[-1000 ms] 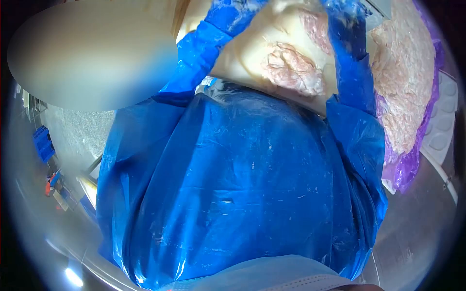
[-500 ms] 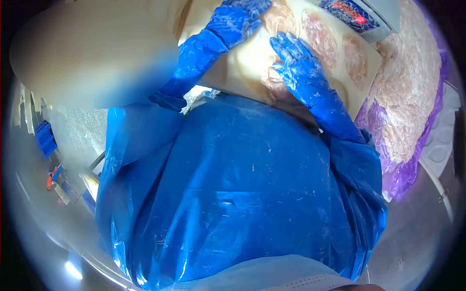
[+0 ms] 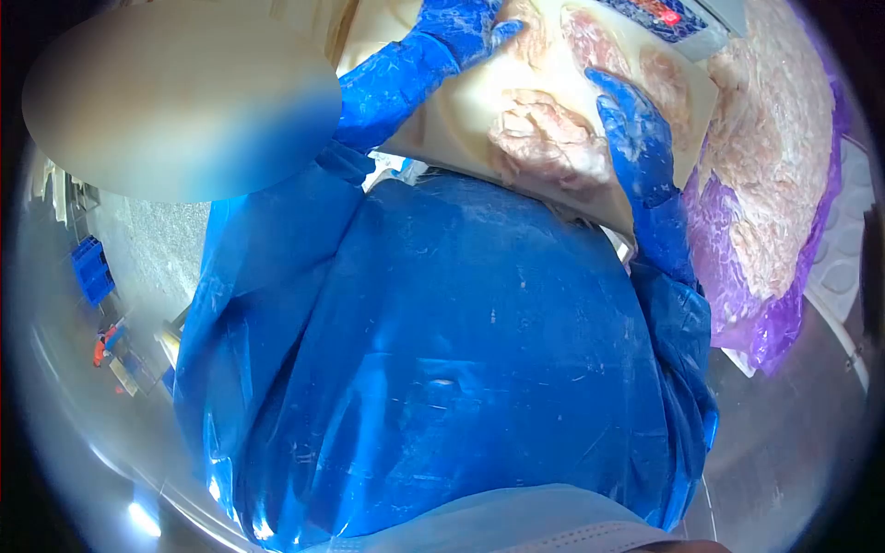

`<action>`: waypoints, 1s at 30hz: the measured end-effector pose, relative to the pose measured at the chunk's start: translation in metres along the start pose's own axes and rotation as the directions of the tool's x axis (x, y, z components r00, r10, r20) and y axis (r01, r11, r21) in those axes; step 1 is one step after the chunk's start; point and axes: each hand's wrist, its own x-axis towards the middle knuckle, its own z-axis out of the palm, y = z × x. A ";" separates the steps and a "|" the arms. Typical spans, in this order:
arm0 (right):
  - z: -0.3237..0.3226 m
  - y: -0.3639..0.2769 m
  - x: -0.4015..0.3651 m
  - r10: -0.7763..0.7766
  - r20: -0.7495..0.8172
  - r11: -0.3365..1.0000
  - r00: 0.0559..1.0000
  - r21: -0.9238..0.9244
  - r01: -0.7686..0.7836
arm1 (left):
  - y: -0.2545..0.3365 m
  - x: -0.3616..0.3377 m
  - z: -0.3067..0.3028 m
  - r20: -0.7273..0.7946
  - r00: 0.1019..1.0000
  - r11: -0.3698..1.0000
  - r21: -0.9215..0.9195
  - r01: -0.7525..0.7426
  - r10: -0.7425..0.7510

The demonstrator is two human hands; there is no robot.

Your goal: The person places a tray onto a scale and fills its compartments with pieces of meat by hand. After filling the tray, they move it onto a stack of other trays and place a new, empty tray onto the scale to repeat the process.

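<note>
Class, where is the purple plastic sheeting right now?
In the head view, the purple plastic sheeting is at the right, edging the heap of pale meat, beside the cream board.

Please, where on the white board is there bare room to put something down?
Mainly the patch of board between the left forearm and the near meat lump; a narrower strip lies between that lump and the farther meat pieces. It is crowded around the right hand, with meat on both sides.
</note>
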 end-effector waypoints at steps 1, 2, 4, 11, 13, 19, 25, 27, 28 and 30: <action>0.005 -0.003 0.000 -0.015 -0.028 0.998 0.999 -0.068 0.013 | 0.002 0.000 -0.002 -0.005 0.998 0.998 -0.020 -0.059 0.059; 0.013 -0.006 0.005 -0.015 -0.036 0.998 0.999 -0.066 0.012 | 0.004 0.000 -0.003 -0.040 0.979 0.977 -0.068 -0.200 0.198; 0.037 0.000 0.025 0.141 0.015 0.964 0.990 0.226 -0.141 | -0.023 0.006 0.009 -0.088 0.976 0.956 -0.201 -0.214 0.200; 0.083 0.061 0.129 -0.656 -0.253 0.598 0.711 -0.750 0.284 | -0.020 -0.032 -0.005 -0.021 0.988 0.970 -0.191 -0.151 0.150; 0.071 0.014 0.153 -0.289 -0.112 0.636 0.951 -0.765 0.103 | 0.041 -0.042 -0.042 0.044 0.985 0.986 -0.012 -0.167 0.168; 0.102 0.010 0.109 -0.579 -0.113 0.624 0.807 -0.699 0.350 | -0.013 -0.017 -0.037 -0.160 0.981 0.982 -0.173 0.081 -0.109; 0.100 0.017 0.047 -0.569 0.043 0.650 0.822 -0.589 0.480 | -0.054 -0.012 0.027 -0.133 0.957 0.933 -0.220 -0.284 0.259; 0.097 0.010 0.033 -0.406 0.091 0.692 0.909 -0.620 0.371 | -0.033 -0.023 0.017 -0.022 0.987 0.985 0.070 -0.156 0.158; 0.097 0.014 0.032 -0.428 0.102 0.738 0.898 -0.535 0.412 | -0.028 -0.024 0.020 -0.018 0.990 0.990 0.016 -0.138 0.138; 0.092 0.010 0.040 -0.404 0.144 0.805 0.903 -0.413 0.426 | -0.015 0.000 0.024 -0.058 0.993 0.992 -0.067 -0.106 0.102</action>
